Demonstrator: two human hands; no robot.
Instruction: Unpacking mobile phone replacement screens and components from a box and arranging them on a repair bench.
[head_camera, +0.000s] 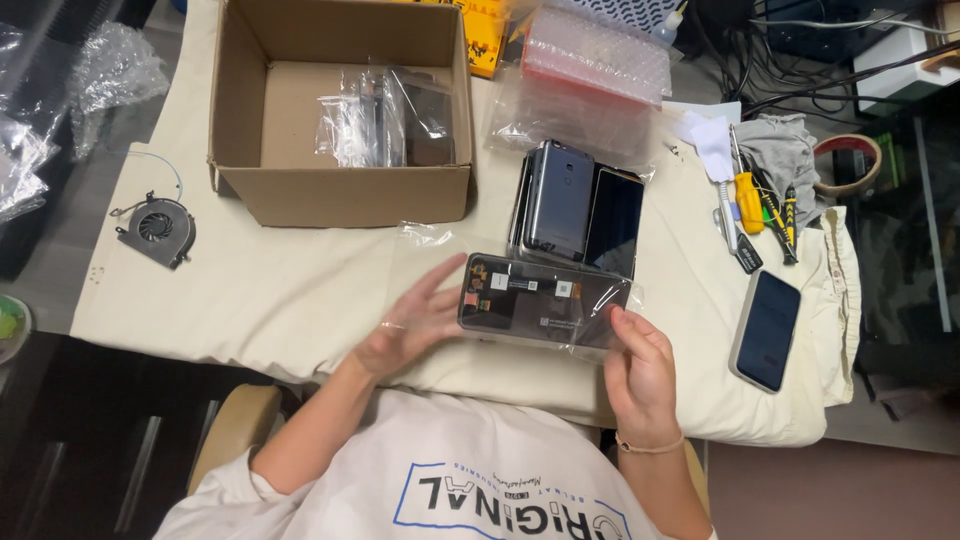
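Observation:
A flat dark phone part in a clear plastic sleeve (545, 300) is held level just above the cream-covered table (250, 300), in front of my chest. My right hand (640, 372) grips the sleeve's right end, thumb on top. My left hand (408, 322), with a ring on one finger, has its fingers spread and rests against the sleeve's left end. Just beyond the sleeve lies a small stack of dark phones (580, 205).
An open cardboard box (340, 195) holding clear bags (385, 125) stands at the back left. A small black cooling fan (155, 230) lies left. Screwdrivers (750, 205), a dark-screened phone (767, 330), a grey cloth (785, 145) and a tape roll (850, 165) are right. Bubble wrap (595, 55) is behind.

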